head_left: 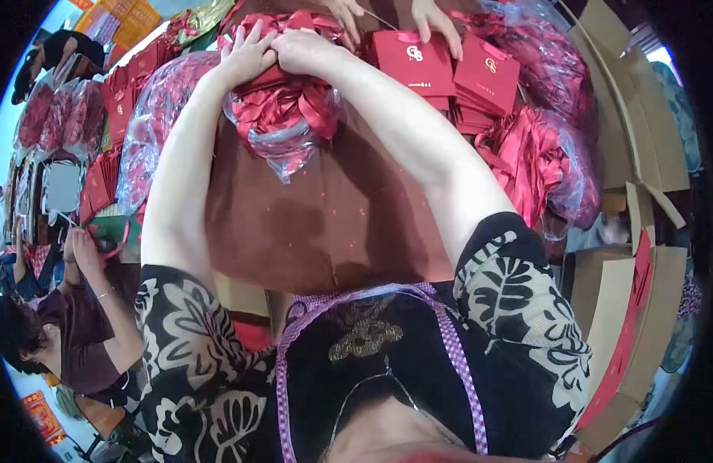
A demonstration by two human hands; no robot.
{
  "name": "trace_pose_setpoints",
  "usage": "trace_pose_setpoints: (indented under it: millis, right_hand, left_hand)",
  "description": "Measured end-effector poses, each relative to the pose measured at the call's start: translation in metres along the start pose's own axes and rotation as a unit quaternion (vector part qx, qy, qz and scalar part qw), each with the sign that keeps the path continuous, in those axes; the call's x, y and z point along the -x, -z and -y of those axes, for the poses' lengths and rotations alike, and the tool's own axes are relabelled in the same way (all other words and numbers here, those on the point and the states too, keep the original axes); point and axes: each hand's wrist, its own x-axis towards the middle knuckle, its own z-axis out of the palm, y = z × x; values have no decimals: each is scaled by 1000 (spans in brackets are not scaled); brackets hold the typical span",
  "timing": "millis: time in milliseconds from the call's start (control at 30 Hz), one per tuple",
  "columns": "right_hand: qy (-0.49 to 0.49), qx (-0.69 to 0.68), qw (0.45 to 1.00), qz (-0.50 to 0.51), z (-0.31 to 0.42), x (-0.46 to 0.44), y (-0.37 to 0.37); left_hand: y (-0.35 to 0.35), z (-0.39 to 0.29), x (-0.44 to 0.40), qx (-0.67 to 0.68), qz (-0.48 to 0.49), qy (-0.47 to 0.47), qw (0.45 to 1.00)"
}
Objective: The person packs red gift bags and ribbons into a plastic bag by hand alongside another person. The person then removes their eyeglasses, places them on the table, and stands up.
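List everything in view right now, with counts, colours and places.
bagged ribbon bundle: 1, red in clear plastic, top centre
logo-printed gift bags: two groups, exact count hidden, red, top right of centre
second ribbon bundle: 1, red, partly in plastic, right
plastic-wrapped bundles: several, red, left and upper right
more gift bags: several, red, left
tabletop: 1, brown, centre
cardboard boxes: count unclear, brown, right edge
plastic crates: count unclear, yellow-orange, upper left
co-workers: at least 2, dark tops, left
other person's hands: 2, bare, top
apron straps: 2, purple check, bottom
sleeves: 2, black-and-cream floral, lower sides
left grip: 1, bare, on the bagged ribbon bundle
right grip: 1, bare, beside left
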Motion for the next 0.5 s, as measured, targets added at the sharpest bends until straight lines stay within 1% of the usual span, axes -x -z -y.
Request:
trace_pose_setpoints:
  millis: [33, 67, 100, 200, 267, 367, 400, 433, 500]
  right_hand:
    - [-18, -6, 1000, 6, 0, -1, -2]
    - [3, -4, 1000, -16, 0, -1, -3]
    - [24, -2, 999, -39, 0, 1, -4]
    - [-5, -27, 999, -33, 1, 3, -4]
    - [-1, -23, 998, -52, 0, 2, -7]
    - [2, -8, 996, -85, -3, 3, -19]
    - [6, 1, 995, -97, -2, 2, -19]
    - [-5, -23, 997, -67, 0, 2, -16]
    - [-17, -3, 997, -73, 4, 7, -12]
  left_hand:
    - [-5, 2, 0, 59, -2, -3, 998]
    - [-9, 3, -1, 117, -4, -6, 993]
    - [-12, 5, -3, 133, 11, 2, 991]
    - [-16, 9, -4, 143, 21, -7, 990]
    - [-11, 6, -6, 118, 55, -1, 991]
    - [-33, 17, -12, 132, 32, -16, 991]
    - [-29, 16, -10, 138, 38, -21, 989]
    - [-35, 21, -12, 123, 23, -53, 991]
    - [-38, 21, -15, 108, 39, -35, 993]
